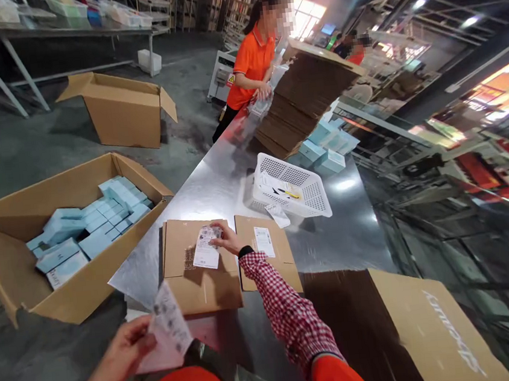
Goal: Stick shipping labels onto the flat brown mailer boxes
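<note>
Steel is gleaming across the workshop here, one long table [353, 222] running away under the lamps, and two open cartons are sitting on the floor to the left: a farther one [126, 116] and a nearer one [96, 286] that is holding light-blue boxes [99, 234], too packed to count. Two people are showing beyond, the closer one [248, 64] wearing an orange shirt. Now to the hands, and each is holding one sheet! The left hand [121, 356] is pinching a printed sheet [171, 326], fingers narrow, its print blurring. The right hand [230, 239] is gripping a shipping label [207, 250] by its upper corner, fingers closing narrowly, the label lying over the left flattened carton [215, 291]; whether it is touching, I cannot tell. Just beside, a second flattened carton [254, 275] is already wearing one white label [264, 241], its lines too small for reading. One perforated white basket [313, 193] is standing behind, and one cardboard sheet [445, 322], lower right, is showing white lettering, slanting and hard to make out.
</note>
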Available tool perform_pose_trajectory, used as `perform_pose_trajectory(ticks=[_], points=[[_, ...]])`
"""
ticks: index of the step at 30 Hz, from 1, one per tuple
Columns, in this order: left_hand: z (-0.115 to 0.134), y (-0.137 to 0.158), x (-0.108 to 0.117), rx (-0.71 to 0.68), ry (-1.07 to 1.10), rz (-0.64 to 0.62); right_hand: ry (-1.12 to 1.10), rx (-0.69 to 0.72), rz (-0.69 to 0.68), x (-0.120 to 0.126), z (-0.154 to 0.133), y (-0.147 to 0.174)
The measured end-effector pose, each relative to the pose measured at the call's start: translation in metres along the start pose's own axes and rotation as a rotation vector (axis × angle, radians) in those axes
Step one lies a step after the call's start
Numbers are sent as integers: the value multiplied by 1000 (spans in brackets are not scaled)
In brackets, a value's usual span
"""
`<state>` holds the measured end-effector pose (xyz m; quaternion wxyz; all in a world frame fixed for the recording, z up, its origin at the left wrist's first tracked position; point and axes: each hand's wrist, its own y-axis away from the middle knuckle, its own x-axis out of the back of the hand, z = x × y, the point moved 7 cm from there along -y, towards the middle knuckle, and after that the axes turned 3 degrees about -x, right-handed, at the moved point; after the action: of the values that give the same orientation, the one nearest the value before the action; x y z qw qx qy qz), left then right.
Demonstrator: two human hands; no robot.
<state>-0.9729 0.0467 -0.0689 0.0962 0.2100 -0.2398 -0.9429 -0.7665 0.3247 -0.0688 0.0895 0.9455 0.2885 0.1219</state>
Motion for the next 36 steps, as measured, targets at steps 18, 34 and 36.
perform_pose_trajectory(ticks=[18,34,36], points=[[-70,-77,-51,-41,-412,-453,891,77,90,-15,43,-35],[-72,-85,-38,-24,-351,-274,806,-546,491,43,91,59],[-75,-83,-24,8,-250,-128,715,-566,489,33,103,83]])
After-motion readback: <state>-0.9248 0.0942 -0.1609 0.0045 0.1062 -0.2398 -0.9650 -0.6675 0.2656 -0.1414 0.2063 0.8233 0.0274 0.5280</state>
